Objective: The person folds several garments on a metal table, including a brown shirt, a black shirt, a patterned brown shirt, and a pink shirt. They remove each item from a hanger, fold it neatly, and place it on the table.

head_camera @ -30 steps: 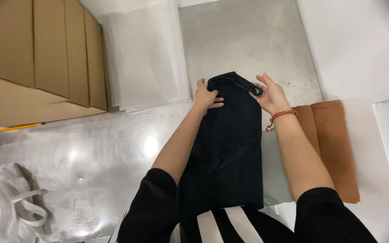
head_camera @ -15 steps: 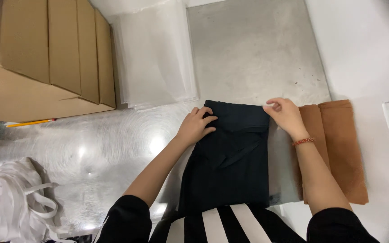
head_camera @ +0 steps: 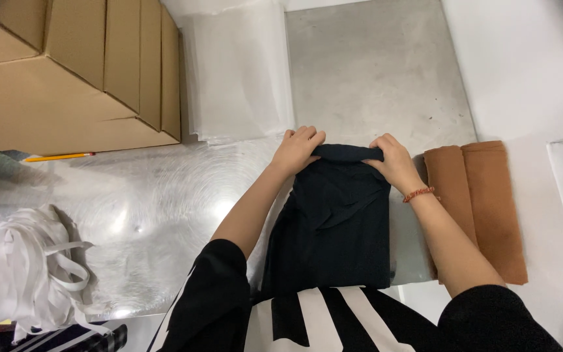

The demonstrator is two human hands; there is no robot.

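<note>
At the left edge of the frame a heap of white straps (head_camera: pixel 30 270) lies clear of the work, cardboard boxes (head_camera: pixel 66 72) fill the upper left, and bare metal table (head_camera: pixel 164 195) stretches between. In the centre, both hands have moved inward since half a second ago: the left hand (head_camera: pixel 298 151) and right hand (head_camera: pixel 395 163) now curl closed over the far edge of the dark folded garment (head_camera: pixel 333 221). A tan folded cloth (head_camera: pixel 477 208) lies close on the right, leaving little room there.

Folded garment (head_camera: pixel 333 215): dark navy. Folded cloth (head_camera: pixel 483 208): rust brown. Cardboard boxes (head_camera: pixel 66 72): tan. Surface (head_camera: pixel 144 208): silver-grey metal. Straps (head_camera: pixel 27 267): white. Bracelet (head_camera: pixel 418 193): red. Pencil (head_camera: pixel 57 157): yellow.
</note>
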